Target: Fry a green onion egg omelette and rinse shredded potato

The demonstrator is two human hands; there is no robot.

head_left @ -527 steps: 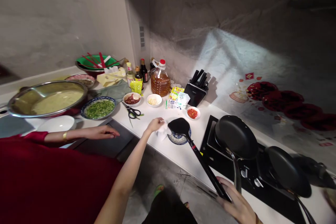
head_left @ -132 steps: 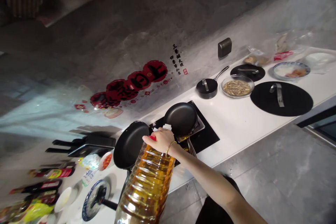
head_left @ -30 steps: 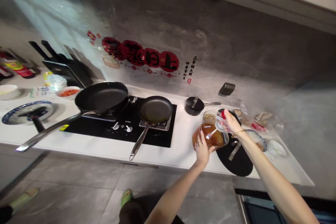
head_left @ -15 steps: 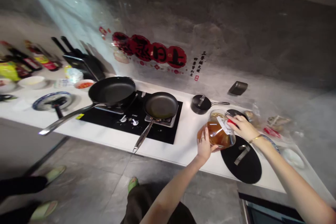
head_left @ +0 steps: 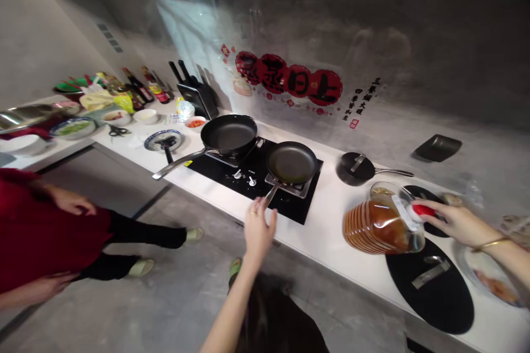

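My left hand is on the handle of the small black frying pan, fingers on one side and thumb on the other. It hides the handle's end. A thin film of liquid seems to lie in this pan. At the right, my right hand has its fingers closed around the red cap at the top of a large clear bottle of amber oil. The bottle appears slanted in view; I cannot tell whether its base rests on the counter. Beside it lies a large flat black lid.
On the black cooktop stands a larger frying pan. A lidded saucepan is near the wall. Bowls, a patterned plate, scissors and a knife block line the left counter. A person in red stands at left.
My left hand has left the bottle's side and moved left to the small pan's handle. My right hand stays at the cap. The view has shifted left, bringing the other person's body into sight.
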